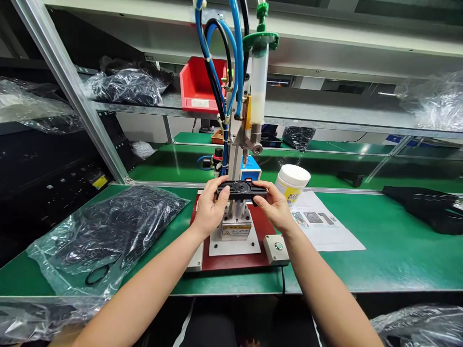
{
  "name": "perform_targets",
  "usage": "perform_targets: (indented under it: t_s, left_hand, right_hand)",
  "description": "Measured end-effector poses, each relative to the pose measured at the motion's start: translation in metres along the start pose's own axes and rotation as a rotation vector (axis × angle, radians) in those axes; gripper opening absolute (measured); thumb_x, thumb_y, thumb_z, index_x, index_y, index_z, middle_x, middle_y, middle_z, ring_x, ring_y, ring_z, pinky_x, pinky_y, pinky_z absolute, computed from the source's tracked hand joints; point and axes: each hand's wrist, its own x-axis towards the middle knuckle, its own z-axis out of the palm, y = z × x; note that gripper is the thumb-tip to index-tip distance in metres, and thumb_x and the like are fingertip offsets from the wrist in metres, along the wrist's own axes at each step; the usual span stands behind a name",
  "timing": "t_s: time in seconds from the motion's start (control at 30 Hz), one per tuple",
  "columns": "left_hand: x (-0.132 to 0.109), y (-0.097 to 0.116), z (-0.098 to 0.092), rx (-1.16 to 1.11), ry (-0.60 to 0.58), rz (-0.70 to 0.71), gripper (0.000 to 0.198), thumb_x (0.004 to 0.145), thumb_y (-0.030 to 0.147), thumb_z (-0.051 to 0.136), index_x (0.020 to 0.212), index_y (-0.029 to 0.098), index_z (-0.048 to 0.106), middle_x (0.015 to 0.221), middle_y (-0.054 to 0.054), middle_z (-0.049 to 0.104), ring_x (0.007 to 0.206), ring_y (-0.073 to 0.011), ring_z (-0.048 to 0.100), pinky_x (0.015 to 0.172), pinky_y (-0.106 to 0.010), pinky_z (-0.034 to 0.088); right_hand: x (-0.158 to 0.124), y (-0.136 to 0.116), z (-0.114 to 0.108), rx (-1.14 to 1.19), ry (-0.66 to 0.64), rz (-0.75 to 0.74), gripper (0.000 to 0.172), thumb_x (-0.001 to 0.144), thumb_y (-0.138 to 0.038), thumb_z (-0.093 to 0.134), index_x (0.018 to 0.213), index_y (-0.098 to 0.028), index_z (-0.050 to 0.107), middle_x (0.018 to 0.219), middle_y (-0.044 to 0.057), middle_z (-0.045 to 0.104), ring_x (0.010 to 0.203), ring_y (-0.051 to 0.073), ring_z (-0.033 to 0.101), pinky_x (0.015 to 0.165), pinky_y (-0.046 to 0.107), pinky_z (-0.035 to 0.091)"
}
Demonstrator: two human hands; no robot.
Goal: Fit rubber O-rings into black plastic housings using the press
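Between my two hands is a black ribbed plastic part with a round recess point(242, 187), held level at the dispensing machine. My left hand point(212, 205) grips its left end, thumb in front and fingers behind. The right end is pinched by my right hand point(274, 205) in the same way. Above the part points the machine's dispensing nozzle point(246, 156), apart from it. A syringe point(258, 86) with a green cap and whitish contents hangs over the nozzle. Below my hands stands the metal fixture block point(236, 230) with a warning label.
Left lies a clear bag of black rings point(119, 231). Right are a white-lidded tub point(294, 180), a printed sheet point(329, 224) and black parts point(423, 207). A button box point(277, 249) sits on the machine's red base point(224, 262). A red bin point(200, 84) stands on the shelf.
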Motion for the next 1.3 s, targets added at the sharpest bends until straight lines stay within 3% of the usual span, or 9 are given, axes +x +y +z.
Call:
perform_targets:
  t_s: [0.4,0.7,0.83,0.9,0.97,1.07,1.13,1.23,1.3]
  left_hand:
    - [-0.001,-0.008,0.004,-0.054,-0.017,-0.123,0.035,0.094,0.041,0.043,0.115,0.017,0.058,0.117,-0.011,0.062,0.111,-0.0226,0.057,0.100,-0.039,0.043]
    - [-0.003,-0.011,0.008,-0.049,-0.013,-0.123,0.037,0.095,0.042,0.039,0.117,0.017,0.056,0.121,-0.012,0.060,0.116,-0.0239,0.055,0.103,-0.042,0.042]
    - [-0.010,-0.002,0.001,0.031,-0.040,-0.141,0.041,0.096,0.038,0.039,0.130,0.017,0.047,0.133,-0.015,0.053,0.125,-0.0242,0.049,0.107,-0.044,0.039]
    - [-0.026,0.002,-0.016,0.129,-0.032,-0.099,0.045,0.095,0.036,0.041,0.136,0.018,0.039,0.132,-0.016,0.053,0.124,-0.0224,0.050,0.104,-0.041,0.042]
    - [-0.053,0.004,-0.046,0.223,-0.004,-0.066,0.040,0.094,0.034,0.046,0.132,0.020,0.043,0.124,-0.014,0.057,0.117,-0.0208,0.054,0.099,-0.037,0.045]
    - [-0.107,-0.003,-0.117,0.426,0.119,-0.122,0.019,0.092,0.034,0.048,0.098,0.020,0.059,0.099,-0.007,0.064,0.097,-0.0195,0.060,0.090,-0.035,0.048]
    - [-0.140,-0.015,-0.173,0.664,0.176,-0.287,0.026,0.092,0.039,0.045,0.081,0.019,0.059,0.083,-0.004,0.063,0.082,-0.0185,0.060,0.080,-0.032,0.049]
    - [-0.169,-0.041,-0.245,0.943,0.030,-0.499,0.034,0.088,0.045,0.044,0.078,0.019,0.064,0.082,-0.006,0.066,0.077,-0.0211,0.062,0.077,-0.034,0.050]
    - [-0.175,-0.055,-0.271,0.960,-0.090,-0.519,0.031,0.080,0.046,0.051,0.079,0.020,0.068,0.087,-0.008,0.069,0.078,-0.0235,0.064,0.077,-0.035,0.051]
  right_hand:
    - [-0.006,0.004,0.007,-0.036,0.010,-0.004,0.035,0.082,-0.039,0.067,0.113,-0.024,0.060,0.117,0.006,0.061,0.104,0.019,0.060,0.092,0.035,0.050]
    - [-0.008,0.009,0.009,-0.100,0.030,0.005,0.038,0.085,-0.043,0.061,0.118,-0.025,0.056,0.119,0.005,0.062,0.102,0.017,0.062,0.088,0.031,0.053]
    - [-0.013,0.002,0.009,-0.102,0.009,0.023,0.045,0.087,-0.041,0.060,0.128,-0.027,0.050,0.130,0.007,0.056,0.103,0.016,0.061,0.087,0.031,0.053]
    - [-0.027,0.001,0.008,-0.128,0.061,0.020,0.056,0.087,-0.041,0.060,0.138,-0.030,0.041,0.138,0.009,0.050,0.111,0.019,0.059,0.094,0.037,0.051]
    - [-0.053,0.001,0.000,-0.218,0.219,0.014,0.061,0.084,-0.046,0.062,0.139,-0.031,0.040,0.136,0.009,0.052,0.117,0.024,0.057,0.100,0.050,0.048]
    - [-0.111,0.005,-0.026,-0.339,0.483,0.060,0.054,0.079,-0.049,0.066,0.127,-0.029,0.055,0.122,0.011,0.063,0.115,0.036,0.059,0.097,0.066,0.045]
    - [-0.154,0.011,-0.047,-0.454,0.631,0.174,0.040,0.078,-0.050,0.065,0.116,-0.036,0.063,0.116,0.009,0.065,0.110,0.039,0.061,0.098,0.068,0.046]
    - [-0.201,0.019,-0.068,-0.470,0.793,0.350,0.031,0.078,-0.057,0.062,0.103,-0.039,0.068,0.113,0.008,0.067,0.112,0.046,0.058,0.100,0.075,0.040]
    - [-0.214,0.020,-0.070,-0.442,0.859,0.391,0.033,0.076,-0.058,0.064,0.099,-0.035,0.068,0.112,0.011,0.067,0.112,0.048,0.056,0.100,0.076,0.038]
